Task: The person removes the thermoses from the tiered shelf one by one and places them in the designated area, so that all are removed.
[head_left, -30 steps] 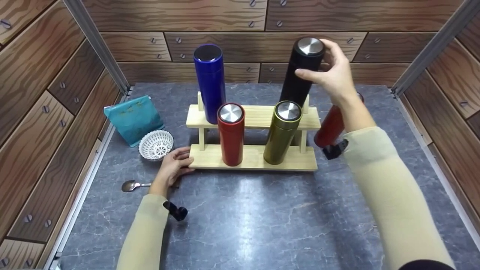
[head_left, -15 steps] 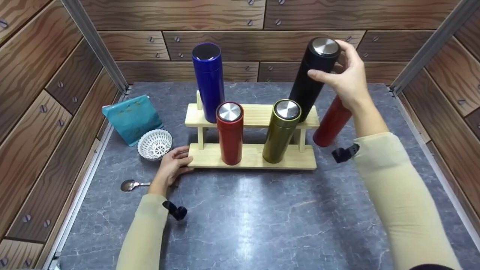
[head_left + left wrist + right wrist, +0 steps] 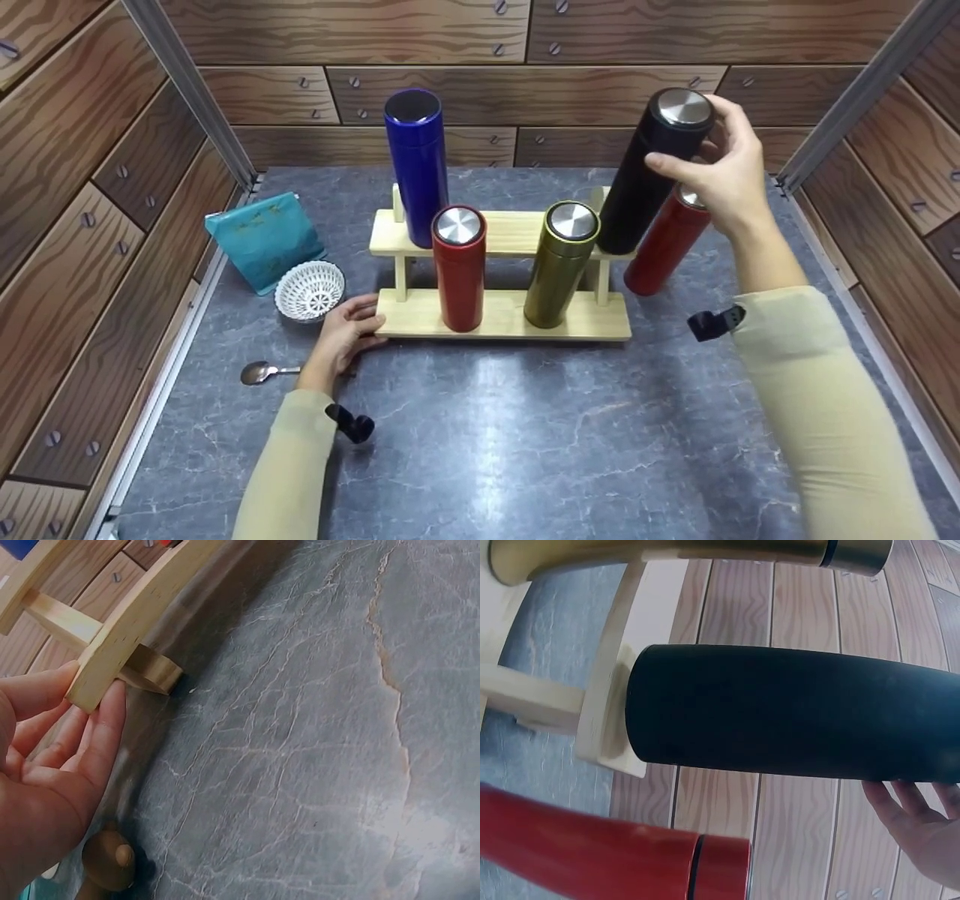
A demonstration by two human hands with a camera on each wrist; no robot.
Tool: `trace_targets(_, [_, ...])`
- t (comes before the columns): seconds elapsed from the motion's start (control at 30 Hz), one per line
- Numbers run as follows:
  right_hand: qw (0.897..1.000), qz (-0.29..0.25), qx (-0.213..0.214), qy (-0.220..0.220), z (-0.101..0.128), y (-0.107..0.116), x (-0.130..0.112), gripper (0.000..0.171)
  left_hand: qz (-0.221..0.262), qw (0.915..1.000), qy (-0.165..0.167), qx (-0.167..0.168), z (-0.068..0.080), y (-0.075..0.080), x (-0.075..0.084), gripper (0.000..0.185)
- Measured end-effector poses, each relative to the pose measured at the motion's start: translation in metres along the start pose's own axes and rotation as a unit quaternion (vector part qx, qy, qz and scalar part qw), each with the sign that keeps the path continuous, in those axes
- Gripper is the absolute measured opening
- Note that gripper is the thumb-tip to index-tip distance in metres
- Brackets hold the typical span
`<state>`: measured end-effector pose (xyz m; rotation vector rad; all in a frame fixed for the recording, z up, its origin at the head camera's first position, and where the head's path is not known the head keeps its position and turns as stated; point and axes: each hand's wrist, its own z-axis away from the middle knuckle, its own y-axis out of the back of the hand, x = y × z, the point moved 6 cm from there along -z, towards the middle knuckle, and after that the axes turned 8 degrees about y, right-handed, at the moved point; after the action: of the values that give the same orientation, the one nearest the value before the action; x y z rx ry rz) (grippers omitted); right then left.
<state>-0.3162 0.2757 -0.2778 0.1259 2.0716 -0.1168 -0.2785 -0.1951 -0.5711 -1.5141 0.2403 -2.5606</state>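
My left hand (image 3: 345, 334) pinches the left end of a two-tier wooden rack (image 3: 506, 319); in the left wrist view the thumb (image 3: 45, 690) lies on top of the board, with fingers beneath. Around the upper part of a black thermos bottle (image 3: 637, 195) curls my right hand (image 3: 727, 180). That bottle leans slightly right, its base right at the upper shelf's right end. A blue bottle (image 3: 418, 165) stands on the upper shelf at the left. On the lower tier are a red bottle (image 3: 460, 277) and an olive-gold bottle (image 3: 559, 274).
Right of the rack a second red bottle (image 3: 660, 247) stands on the grey marbled table (image 3: 562, 450), partly behind the black one. To the left are a teal pouch (image 3: 266, 240), a white woven-pattern bowl (image 3: 311, 292) and a metal spoon (image 3: 259, 372). Wood-patterned panels (image 3: 450, 94) enclose the table.
My right hand has carried the black bottle to the right and slightly lower, from farther in on the upper shelf to its right end. The left hand stays on the rack.
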Motion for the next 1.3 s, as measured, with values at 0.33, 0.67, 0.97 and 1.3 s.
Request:
trace_targets(0.33, [0.999,-0.025,0.020,0.024,0.009,0.017,-0.008,0.072,0.004,1.0000,-0.002,0.001,0.001,0.000,0.000,0.054])
trace_targets(0.67, [0.998,-0.033,0.041,0.042,0.019,0.031,-0.009,0.071,-0.005,1.0000,-0.001,0.002,0.000,0.001,-0.001,0.053])
trace_targets(0.97, [0.997,-0.030,0.049,0.051,0.026,0.045,-0.010,0.071,0.000,1.0000,-0.008,-0.005,0.000,0.000,-0.001,0.054])
trace_targets(1.3, [0.996,-0.024,0.069,0.053,0.041,0.067,-0.005,0.072,0.009,0.9999,-0.009,-0.006,0.000,0.001,-0.002,0.054])
